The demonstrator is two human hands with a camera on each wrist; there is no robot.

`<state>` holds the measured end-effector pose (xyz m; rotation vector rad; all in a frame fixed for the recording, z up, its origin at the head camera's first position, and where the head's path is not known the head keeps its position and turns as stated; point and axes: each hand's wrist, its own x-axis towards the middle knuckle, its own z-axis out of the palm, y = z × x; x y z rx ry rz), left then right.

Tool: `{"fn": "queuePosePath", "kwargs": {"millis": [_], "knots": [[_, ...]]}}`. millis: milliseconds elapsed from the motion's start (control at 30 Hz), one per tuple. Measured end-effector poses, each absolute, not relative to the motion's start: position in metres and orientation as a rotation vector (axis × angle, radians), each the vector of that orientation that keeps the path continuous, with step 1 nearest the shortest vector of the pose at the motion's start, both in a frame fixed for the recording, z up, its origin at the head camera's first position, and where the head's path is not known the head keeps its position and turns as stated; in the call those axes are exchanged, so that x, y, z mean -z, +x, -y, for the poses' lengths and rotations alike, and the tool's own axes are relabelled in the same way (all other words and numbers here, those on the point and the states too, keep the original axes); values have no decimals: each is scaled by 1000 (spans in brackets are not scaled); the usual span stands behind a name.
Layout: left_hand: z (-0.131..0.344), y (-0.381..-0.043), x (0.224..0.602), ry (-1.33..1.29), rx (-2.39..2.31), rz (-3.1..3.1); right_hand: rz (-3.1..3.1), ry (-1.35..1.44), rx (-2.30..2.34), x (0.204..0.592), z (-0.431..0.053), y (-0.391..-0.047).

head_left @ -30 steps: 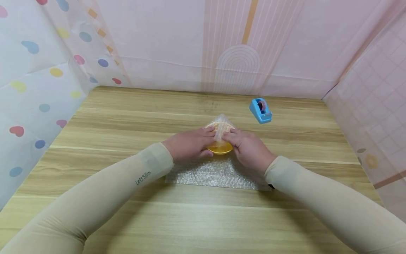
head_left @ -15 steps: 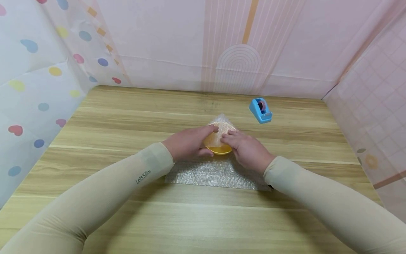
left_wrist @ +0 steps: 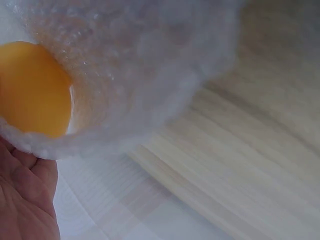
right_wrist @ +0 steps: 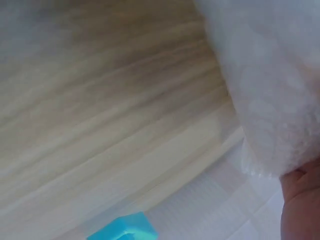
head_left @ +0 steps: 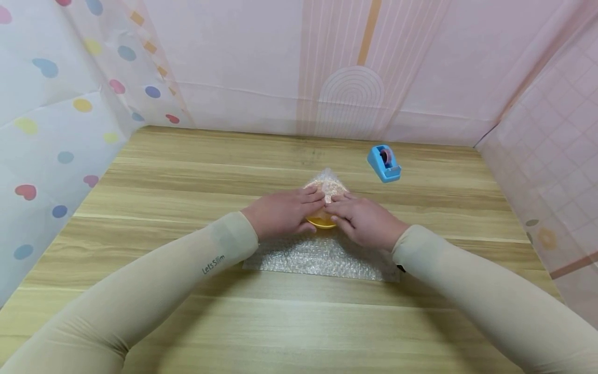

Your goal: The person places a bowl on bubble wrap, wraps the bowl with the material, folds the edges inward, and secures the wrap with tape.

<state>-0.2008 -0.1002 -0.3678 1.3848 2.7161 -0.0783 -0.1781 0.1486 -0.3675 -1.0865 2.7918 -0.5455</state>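
A yellow dish sits on a sheet of clear bubble wrap near the table's middle. Part of the wrap is folded over the dish, so mostly its near rim shows. From the left, my left hand lays straight fingers on the folded wrap, its thumb by the near rim. My right hand presses on the wrap from the other side, fingers extended and tips close to those of the left. In the left wrist view the dish's yellow surface shows through a gap in the wrap.
A blue tape dispenser stands behind and to the right of the hands. The wood-grain table meets a pink printed backdrop at the back, with patterned sheets along both sides.
The left fingers, earlier gripping at the dish's left edge, now lie flat across the wrap. The right fingers have spread flatter too, and the folded wrap is pressed down over the dish.
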Motion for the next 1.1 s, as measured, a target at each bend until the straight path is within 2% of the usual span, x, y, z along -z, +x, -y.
{"fn": "queuePosePath", "kwargs": {"millis": [133,267,467,1100], "knots": [[99,-200,367,1394,123,-2704,-2793,-1009,695,366,-156,-175],[99,-199,366,1384,140,-2691,-2829,-945,656,367,-161,-173],[98,-199,367,1390,154,-2688,-2794,-965,514,372,-164,-173],[92,-198,369,1485,330,-2685,-2732,-1051,460,367,-166,-176]]}}
